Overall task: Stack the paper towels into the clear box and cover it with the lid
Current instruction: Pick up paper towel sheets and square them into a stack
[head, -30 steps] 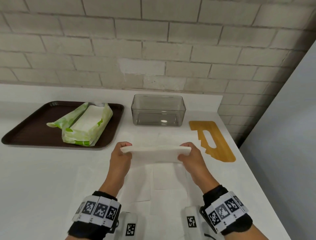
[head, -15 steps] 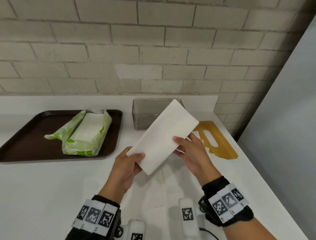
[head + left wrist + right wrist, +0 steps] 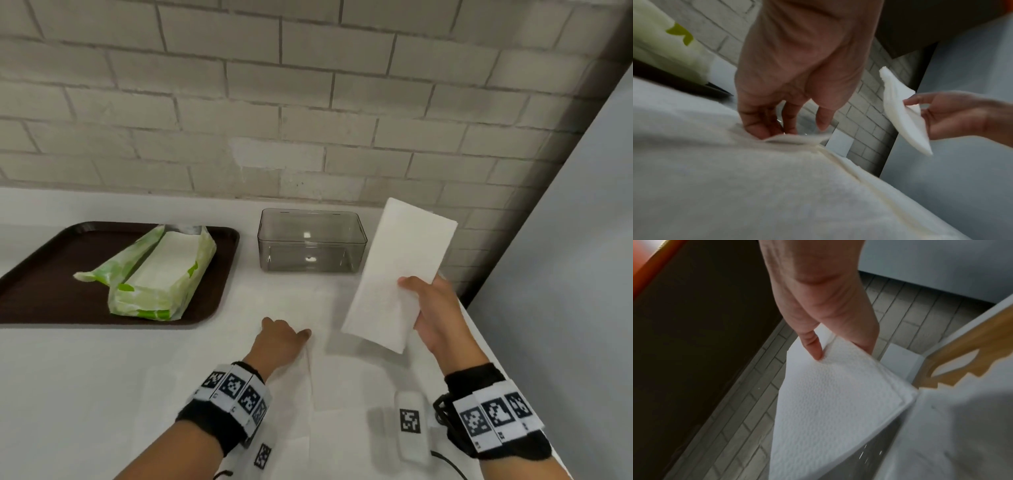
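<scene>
The folded white paper towel (image 3: 399, 270) is held up on its own by my right hand (image 3: 411, 291), thumb on its front and fingers behind, just right of the clear box (image 3: 310, 240). The right wrist view shows the same grip (image 3: 838, 353) on the towel (image 3: 830, 402). My left hand (image 3: 291, 334) is down on the table, its fingertips pinching the raised edge of a flat paper towel (image 3: 797, 138) among several spread there (image 3: 342, 377). The box is empty. The wooden lid (image 3: 966, 353) lies at the right, hidden behind the towel in the head view.
A dark brown tray (image 3: 41, 291) at the left holds an opened green pack of towels (image 3: 161, 274). The brick wall runs close behind the box. The table's right edge (image 3: 486, 339) lies just past my right hand, next to a grey panel.
My left hand has let go of the folded towel and dropped to the towels on the table. My right hand has carried the folded towel to the right, standing it more upright.
</scene>
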`<action>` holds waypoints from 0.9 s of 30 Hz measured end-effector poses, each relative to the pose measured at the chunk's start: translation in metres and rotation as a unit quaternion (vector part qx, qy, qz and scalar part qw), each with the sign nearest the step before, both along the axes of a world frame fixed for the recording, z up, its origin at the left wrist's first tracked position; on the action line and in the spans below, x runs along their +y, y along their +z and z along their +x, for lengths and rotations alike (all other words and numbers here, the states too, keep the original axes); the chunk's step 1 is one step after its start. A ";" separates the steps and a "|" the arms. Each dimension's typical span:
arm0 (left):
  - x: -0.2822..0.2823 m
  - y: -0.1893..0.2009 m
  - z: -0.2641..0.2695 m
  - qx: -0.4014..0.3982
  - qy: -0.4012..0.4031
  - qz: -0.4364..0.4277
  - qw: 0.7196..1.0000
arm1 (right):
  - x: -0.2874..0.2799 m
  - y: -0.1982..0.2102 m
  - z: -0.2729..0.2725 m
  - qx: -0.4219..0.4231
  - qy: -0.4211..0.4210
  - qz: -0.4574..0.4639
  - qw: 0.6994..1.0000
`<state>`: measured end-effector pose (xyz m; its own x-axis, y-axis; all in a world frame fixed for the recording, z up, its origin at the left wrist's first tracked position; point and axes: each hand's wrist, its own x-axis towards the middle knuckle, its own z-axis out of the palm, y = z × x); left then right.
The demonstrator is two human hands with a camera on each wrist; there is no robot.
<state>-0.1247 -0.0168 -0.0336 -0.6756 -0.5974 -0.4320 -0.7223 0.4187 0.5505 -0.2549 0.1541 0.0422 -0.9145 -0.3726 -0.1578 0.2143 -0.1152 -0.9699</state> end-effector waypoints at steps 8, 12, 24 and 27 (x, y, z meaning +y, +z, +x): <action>0.013 -0.002 -0.018 -0.034 0.092 0.015 0.995 | 0.011 0.009 -0.031 -0.004 0.028 0.007 1.000; 0.019 0.002 -0.009 0.073 0.145 0.031 0.986 | -0.005 0.038 -0.045 0.092 0.043 0.084 0.991; -0.024 0.031 0.082 0.453 0.381 0.192 0.783 | -0.183 0.048 -0.118 0.471 0.237 0.505 0.683; -0.034 0.028 0.098 0.420 0.383 0.111 0.815 | -0.207 0.020 -0.116 0.450 0.336 0.547 0.620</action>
